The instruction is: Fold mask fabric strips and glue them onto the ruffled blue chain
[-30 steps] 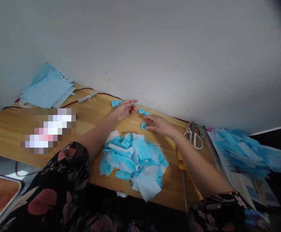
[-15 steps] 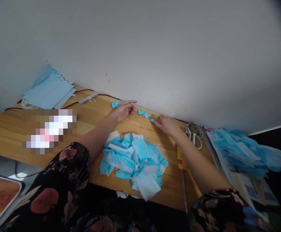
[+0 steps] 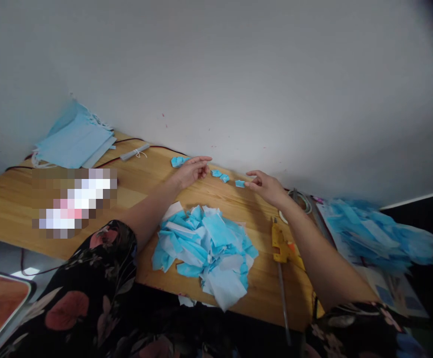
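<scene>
My left hand (image 3: 194,170) is near the back edge of the wooden table, its index finger stretched out and the other fingers partly curled, with nothing visible in it. Beside its wrist side lies a blue folded piece (image 3: 179,161), partly covered by the hand. To its right sit small blue folded pieces (image 3: 219,175). My right hand (image 3: 268,188) is open, thumb and fingers apart. Another small blue folded piece (image 3: 240,184) lies at its fingertips; whether they touch I cannot tell. Nearer to me is a heap of blue and white mask fabric scraps (image 3: 209,248).
A yellow glue gun (image 3: 279,243) with a glue stick lies right of the heap. Scissors (image 3: 302,200) are partly hidden behind my right forearm. Blue masks (image 3: 76,136) stack at left, near bundled sticks (image 3: 134,152) and cables. More blue fabric (image 3: 380,231) lies far right. A wall (image 3: 216,74) rises behind.
My right hand has opened and shifted slightly right, leaving the small blue folded piece on the table. The glue gun shows more fully. My left hand is nearly unmoved.
</scene>
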`<state>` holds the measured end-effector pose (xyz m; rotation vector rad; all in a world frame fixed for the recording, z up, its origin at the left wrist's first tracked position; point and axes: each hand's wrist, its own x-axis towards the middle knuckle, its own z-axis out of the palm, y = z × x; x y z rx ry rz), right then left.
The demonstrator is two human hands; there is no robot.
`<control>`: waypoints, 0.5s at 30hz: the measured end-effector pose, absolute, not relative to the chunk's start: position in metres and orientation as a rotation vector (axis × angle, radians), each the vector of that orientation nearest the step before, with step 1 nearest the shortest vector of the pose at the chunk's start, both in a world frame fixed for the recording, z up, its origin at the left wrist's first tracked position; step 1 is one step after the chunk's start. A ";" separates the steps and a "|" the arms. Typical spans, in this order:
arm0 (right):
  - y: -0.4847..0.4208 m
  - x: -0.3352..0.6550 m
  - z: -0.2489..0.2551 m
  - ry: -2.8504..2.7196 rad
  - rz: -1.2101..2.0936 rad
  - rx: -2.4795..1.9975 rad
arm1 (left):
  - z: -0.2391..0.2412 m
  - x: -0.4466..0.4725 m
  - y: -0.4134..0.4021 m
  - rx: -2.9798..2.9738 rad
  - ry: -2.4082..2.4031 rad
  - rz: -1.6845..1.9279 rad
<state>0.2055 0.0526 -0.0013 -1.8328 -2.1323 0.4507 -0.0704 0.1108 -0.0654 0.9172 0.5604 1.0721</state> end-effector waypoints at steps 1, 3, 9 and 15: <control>0.052 0.204 0.000 -2.114 0.485 -1.792 | -0.065 -0.069 0.110 0.985 0.598 1.058; 0.051 0.199 0.003 -2.066 0.609 -1.707 | -0.062 -0.063 0.106 1.164 0.688 0.987; 0.044 0.175 0.014 -1.904 0.959 -1.518 | -0.049 -0.042 0.088 1.414 0.666 0.826; 0.036 0.165 0.024 -1.878 1.043 -1.458 | -0.048 -0.043 0.082 1.410 0.599 0.891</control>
